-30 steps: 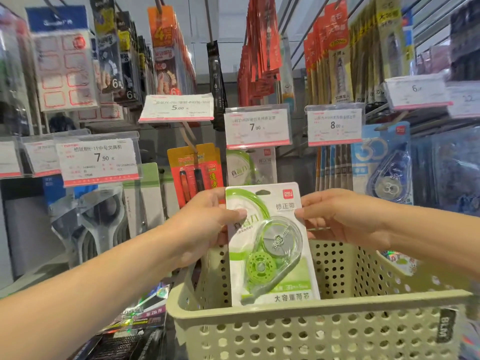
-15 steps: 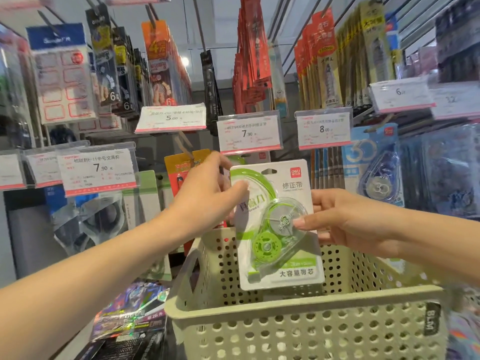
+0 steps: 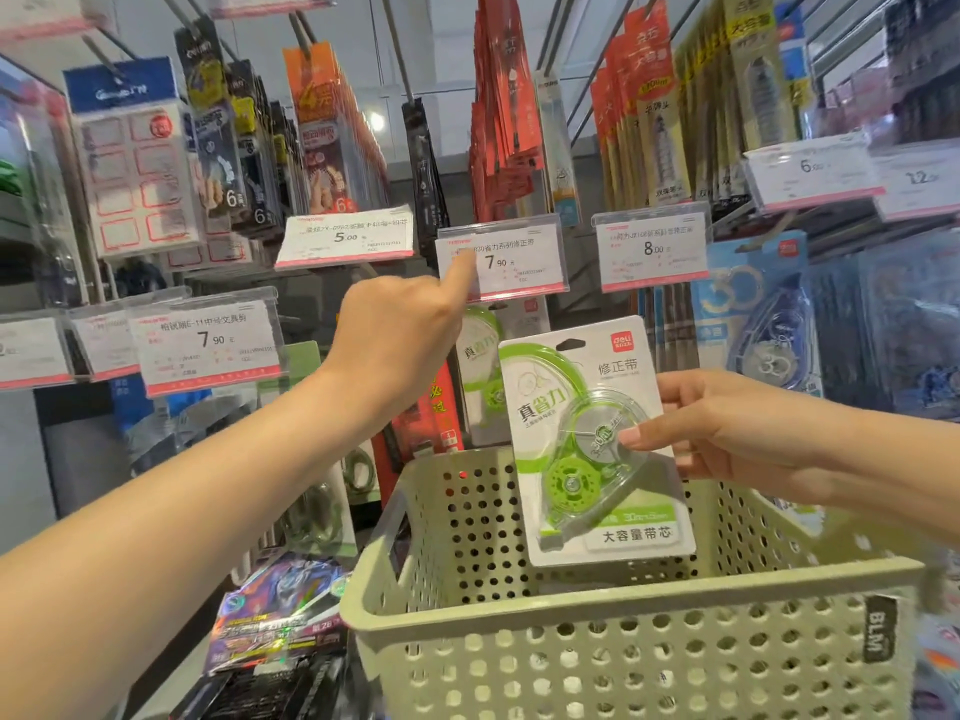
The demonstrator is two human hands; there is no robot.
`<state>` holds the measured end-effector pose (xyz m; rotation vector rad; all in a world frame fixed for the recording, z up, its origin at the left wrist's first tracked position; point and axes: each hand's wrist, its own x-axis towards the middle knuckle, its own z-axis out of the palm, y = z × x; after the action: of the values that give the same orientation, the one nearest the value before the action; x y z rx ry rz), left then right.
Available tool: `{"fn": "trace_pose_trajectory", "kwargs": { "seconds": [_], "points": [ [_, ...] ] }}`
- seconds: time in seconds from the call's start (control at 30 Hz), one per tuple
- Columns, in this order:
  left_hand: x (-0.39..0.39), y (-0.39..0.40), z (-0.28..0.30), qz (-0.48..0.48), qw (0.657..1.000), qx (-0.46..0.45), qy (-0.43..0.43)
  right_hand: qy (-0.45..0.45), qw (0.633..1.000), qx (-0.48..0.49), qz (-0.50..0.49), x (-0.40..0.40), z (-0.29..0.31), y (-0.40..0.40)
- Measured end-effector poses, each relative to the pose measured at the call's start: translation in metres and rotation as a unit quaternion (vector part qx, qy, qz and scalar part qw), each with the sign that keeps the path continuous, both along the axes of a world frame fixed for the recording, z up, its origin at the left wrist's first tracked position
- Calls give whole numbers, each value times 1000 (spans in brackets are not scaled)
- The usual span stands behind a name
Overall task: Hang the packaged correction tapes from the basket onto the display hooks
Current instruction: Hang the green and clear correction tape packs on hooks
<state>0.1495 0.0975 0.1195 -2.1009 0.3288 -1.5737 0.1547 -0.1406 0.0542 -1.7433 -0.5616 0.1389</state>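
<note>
Label packs [image 3: 132,163]: hung at upper left of the display; white cards with red-framed stickers under a blue header.

Price tag 7.90, left [image 3: 205,345]: clear holder at the end of a lower-left hook; scissors packs hung behind and below it, blurred.

Left hand [image 3: 400,335]: raised in front of the display, holding nothing; forefinger stretched up and to the right, its tip on the lower-left corner of the middle tag, the other fingers loosely curled; forearm crossed the view from the lower left.

Price tag 5.00 [image 3: 345,236]: tilted holder above the left hand.

Price tag 7.90, middle [image 3: 504,259]: holder on the hook just above the hanging green packs.

Hung correction tape [image 3: 480,356]: same green and white card, on the hook under the middle tag, partly hidden by the left hand.

Basket [image 3: 623,662]: pale green, perforated, at lower centre; dark label on its right front; contents hidden by the wall.

Packaged correction tape [image 3: 592,444]: white card with green dispenser under a clear blister; held upright above the basket, below and right of the middle tag, not yet on a hook.

Right hand [image 3: 727,433]: pinched the right edge of the card, thumb on the blister front, fingers behind.

Price tag 8.00 [image 3: 652,249]: holder right of the middle tag.

Blue correction tape packs [image 3: 763,324]: hung at right, behind the right hand.
</note>
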Motion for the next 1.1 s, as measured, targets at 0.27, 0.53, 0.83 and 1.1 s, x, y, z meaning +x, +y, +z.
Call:
{"fn": "trace_pose_trajectory", "kwargs": {
  "seconds": [0.27,0.53,0.83,1.1],
  "points": [
    [-9,3,5,-83,996,-17,-20,-13,999,14,29,14,2,8],
    [-11,4,9,-175,983,-42,-20,-29,994,100,38,27,17,31],
    [-10,6,9,-188,981,-34,-28,-48,990,132,30,42,37,49],
    [-9,9,8,-188,981,-29,-22,-49,992,111,31,51,39,52]
  ]
}}
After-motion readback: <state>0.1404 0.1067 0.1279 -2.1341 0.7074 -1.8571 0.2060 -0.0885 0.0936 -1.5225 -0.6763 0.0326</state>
